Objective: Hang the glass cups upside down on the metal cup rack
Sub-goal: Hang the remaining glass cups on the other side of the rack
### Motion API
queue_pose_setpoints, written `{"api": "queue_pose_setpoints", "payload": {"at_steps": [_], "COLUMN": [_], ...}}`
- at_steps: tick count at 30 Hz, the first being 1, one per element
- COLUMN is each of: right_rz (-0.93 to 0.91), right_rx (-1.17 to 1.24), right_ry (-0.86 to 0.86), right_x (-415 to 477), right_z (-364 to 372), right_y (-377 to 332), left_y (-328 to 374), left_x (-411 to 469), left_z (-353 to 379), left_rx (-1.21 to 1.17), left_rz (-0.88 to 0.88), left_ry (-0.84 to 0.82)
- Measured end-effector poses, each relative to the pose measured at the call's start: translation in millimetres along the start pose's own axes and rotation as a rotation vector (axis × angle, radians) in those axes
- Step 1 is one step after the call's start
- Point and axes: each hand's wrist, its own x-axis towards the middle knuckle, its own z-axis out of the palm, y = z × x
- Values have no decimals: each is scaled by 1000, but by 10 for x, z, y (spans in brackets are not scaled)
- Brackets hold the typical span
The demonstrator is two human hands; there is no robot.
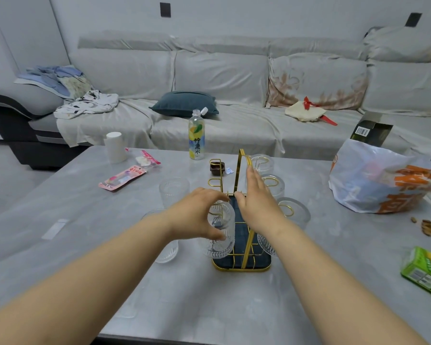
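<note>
On the counter (85,245) at far left we see a pink packet (123,178), its print too small to read. An upright cup (174,191) stands behind our left hand (194,215), whose grip is clamped on an inverted ribbed cup (220,232) at the gold rack (241,220). Behind stands a bottle (196,135) labelled 柠檬水. Our right hand (256,202), fingers apart, rests on the rack beside hung cups (271,185). A printed bag (381,180) lies at right.

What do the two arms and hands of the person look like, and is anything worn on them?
Both forearms are bare up to the picture's edge: no sleeves show. The left hand and right hand wear no gloves, and no watch, bracelet or ring is visible. Fingernails look short and unpainted.
</note>
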Motion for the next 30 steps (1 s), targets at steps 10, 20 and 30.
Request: {"api": "queue_pose_setpoints", "payload": {"at_steps": [10,20,30], "right_rz": [28,62,78], "right_rx": [-126,-101,-103], "right_ry": [-30,1,76], "right_x": [-15,329,435], "right_z": [-28,-205,-45], "right_y": [-32,-181,-109], "left_y": [-63,-571,-942], "left_x": [-156,-750,-758], "left_z": [-39,88,703], "left_rx": [-159,-396,-713], "left_rz": [-36,-395,-590], "left_ry": [97,658,546]}}
